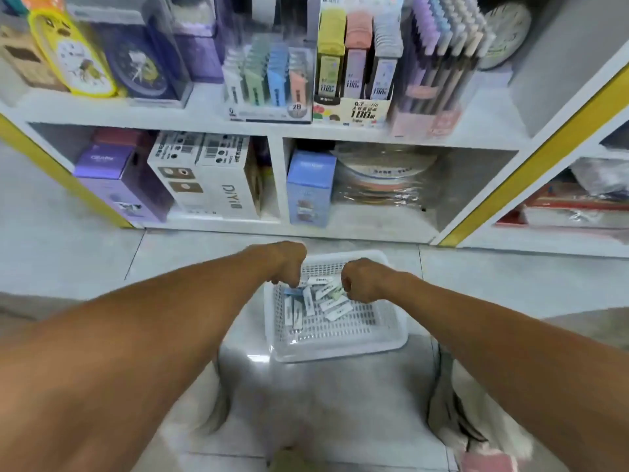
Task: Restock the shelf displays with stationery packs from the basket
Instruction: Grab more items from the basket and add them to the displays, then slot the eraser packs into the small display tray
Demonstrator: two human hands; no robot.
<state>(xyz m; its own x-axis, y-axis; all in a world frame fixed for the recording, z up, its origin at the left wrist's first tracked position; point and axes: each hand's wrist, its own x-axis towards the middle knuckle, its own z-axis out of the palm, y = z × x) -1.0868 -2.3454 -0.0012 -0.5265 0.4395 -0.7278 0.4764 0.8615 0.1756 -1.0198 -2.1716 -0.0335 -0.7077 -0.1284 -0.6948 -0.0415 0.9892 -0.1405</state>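
White plastic mesh forms the basket [340, 349], set on the tiled floor [510, 284] just in front of the shelf unit [272, 131], its far end scattered with small stationery packs [326, 299] lying loose and crossed over one another. Both hands reach down into that pile: the left hand [287, 264] curls at the basket's far left corner over a blue pack [293, 291], and the right hand [362, 281] curls beside a pale green one [337, 294]; whether either grip has closed on a pack cannot be told, since the fingertips are hidden. The basket likely sits here so packs travel only a short lift to the display boxes [269, 83] on the upper shelf. Its low rim leaves the hands free to rise straight up, with open floor on both sides.
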